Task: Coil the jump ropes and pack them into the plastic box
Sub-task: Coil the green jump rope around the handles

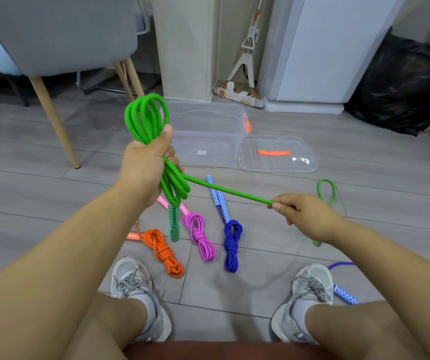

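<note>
1. Grey floor (364, 178) holds three tied ropes (200, 237) near the feet (133, 279); clear box (208, 141) stands open beyond
2. Left hand (145, 168) grips green rope (143, 116) loops; right hand (310, 219) pinches its taut tail
3. Loops could slip and unravel if the left grip slackens

Three tied bundles (200, 236) lie in a row on the floor (380, 203), ahead of the shoes (130, 279) and before the plastic box (208, 118). Above them the jump rope (224, 190) spans from the left hand (146, 165) to the right hand (304, 216). The lid (276, 162) lies just right of the box. A chair (58, 35) stands behind on the left, a bag (401, 84) far right.
</note>
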The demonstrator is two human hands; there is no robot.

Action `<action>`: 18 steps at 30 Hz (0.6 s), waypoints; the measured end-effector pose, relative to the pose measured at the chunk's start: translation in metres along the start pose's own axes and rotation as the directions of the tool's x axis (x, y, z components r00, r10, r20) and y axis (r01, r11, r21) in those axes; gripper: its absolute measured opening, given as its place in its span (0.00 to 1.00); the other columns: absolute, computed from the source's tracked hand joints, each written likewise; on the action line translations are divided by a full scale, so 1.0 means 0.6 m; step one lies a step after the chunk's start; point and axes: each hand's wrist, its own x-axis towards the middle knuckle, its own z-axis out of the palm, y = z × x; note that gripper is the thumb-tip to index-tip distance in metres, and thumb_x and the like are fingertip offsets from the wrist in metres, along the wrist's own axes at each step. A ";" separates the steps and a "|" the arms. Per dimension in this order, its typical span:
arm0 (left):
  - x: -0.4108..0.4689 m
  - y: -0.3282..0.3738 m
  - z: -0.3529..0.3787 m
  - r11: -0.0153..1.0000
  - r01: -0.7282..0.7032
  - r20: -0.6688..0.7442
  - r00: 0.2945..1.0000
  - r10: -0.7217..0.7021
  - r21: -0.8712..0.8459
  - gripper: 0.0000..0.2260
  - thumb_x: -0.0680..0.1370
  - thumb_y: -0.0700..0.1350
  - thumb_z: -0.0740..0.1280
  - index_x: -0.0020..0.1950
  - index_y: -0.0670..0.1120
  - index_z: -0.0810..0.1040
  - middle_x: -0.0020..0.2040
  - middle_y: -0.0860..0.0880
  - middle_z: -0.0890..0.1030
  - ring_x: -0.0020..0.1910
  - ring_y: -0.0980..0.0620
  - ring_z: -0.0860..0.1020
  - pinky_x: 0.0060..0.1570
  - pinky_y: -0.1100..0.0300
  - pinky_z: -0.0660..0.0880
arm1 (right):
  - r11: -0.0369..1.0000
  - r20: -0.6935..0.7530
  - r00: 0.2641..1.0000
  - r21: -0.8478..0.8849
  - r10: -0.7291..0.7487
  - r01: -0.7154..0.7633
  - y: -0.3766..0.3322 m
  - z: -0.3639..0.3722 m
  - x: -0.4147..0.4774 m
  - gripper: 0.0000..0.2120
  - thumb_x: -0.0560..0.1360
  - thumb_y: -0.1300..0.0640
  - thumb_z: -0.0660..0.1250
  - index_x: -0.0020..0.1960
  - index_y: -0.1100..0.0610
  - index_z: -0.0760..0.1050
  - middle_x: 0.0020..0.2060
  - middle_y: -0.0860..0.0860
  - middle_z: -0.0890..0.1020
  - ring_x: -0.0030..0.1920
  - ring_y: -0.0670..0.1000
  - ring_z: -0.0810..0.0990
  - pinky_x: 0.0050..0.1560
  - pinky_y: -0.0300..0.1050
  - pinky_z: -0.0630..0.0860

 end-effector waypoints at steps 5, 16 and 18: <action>0.008 0.000 -0.014 0.972 -0.073 -0.082 0.992 0.093 0.221 0.13 0.74 0.51 0.69 0.33 0.49 0.69 0.29 0.50 0.67 0.29 0.51 0.65 0.38 0.53 0.66 | 0.999 -0.109 0.994 -0.029 0.011 -0.015 -0.021 -0.001 0.001 0.07 0.80 0.50 0.58 0.52 0.52 0.72 0.34 0.48 0.75 0.39 0.53 0.75 0.41 0.44 0.72; -0.030 -0.033 0.021 0.791 -0.138 0.184 0.982 0.032 0.597 0.15 0.78 0.49 0.65 0.32 0.44 0.72 0.26 0.50 0.74 0.20 0.61 0.70 0.24 0.72 0.66 | 0.857 -0.132 0.978 0.471 -0.164 0.208 -0.148 -0.022 -0.004 0.14 0.79 0.56 0.61 0.36 0.54 0.76 0.23 0.44 0.74 0.23 0.42 0.66 0.28 0.33 0.63; -0.037 -0.036 0.030 0.803 -0.128 0.202 0.979 0.010 0.583 0.17 0.77 0.49 0.65 0.30 0.45 0.72 0.21 0.52 0.74 0.21 0.61 0.70 0.26 0.70 0.67 | 0.835 -0.144 0.979 0.513 -0.143 0.198 -0.161 -0.019 0.006 0.13 0.79 0.57 0.60 0.40 0.62 0.78 0.21 0.43 0.75 0.21 0.39 0.69 0.27 0.30 0.63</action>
